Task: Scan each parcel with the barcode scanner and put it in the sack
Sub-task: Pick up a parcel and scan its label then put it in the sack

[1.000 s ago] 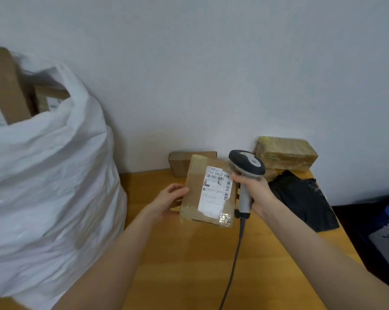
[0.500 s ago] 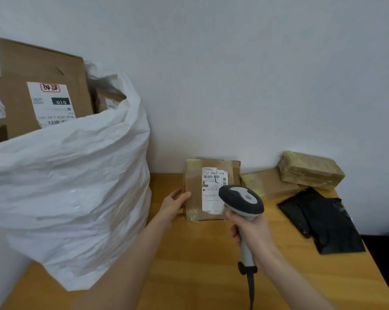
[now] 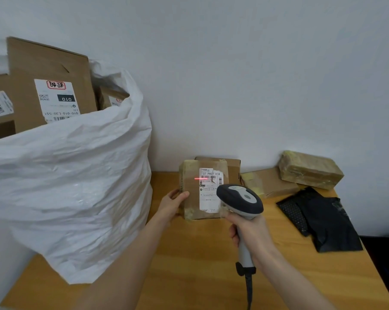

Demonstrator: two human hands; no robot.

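Parcel (image 3: 191, 198) under scan. We are viewing a brown taped parcel standing upright on the wooden table (image 3: 189, 265), apparently resting on its lower edge, with its long axis running vertically and its white label (image 3: 208, 193) facing us. A red scan line (image 3: 201, 178) is falling across the barcode near the top of the label and spilling slightly onto the wrap to the left.

The left hand (image 3: 171, 204) is gripping the parcel's left edge, thumb on the front face, the other fingers hidden behind. The right hand (image 3: 251, 231) is clenching the handle of the barcode scanner (image 3: 239, 199), whose head is hovering just before the parcel's lower right corner; we cannot tell whether the two are touching.

The sack (image 3: 77, 186) is standing to the left, near the left hand, its mouth well above the parcel and showing cardboard boxes (image 3: 48, 86) inside. We are judging that the coming move turns on this: the sack lies on the holding hand's side, so the parcel would be travelling up and leftward over the rim.

Behind the parcel a box (image 3: 233, 166) is standing; to the right a flat parcel (image 3: 271, 182), a taped block (image 3: 309, 170) and a black bag (image 3: 323, 220) are waiting.
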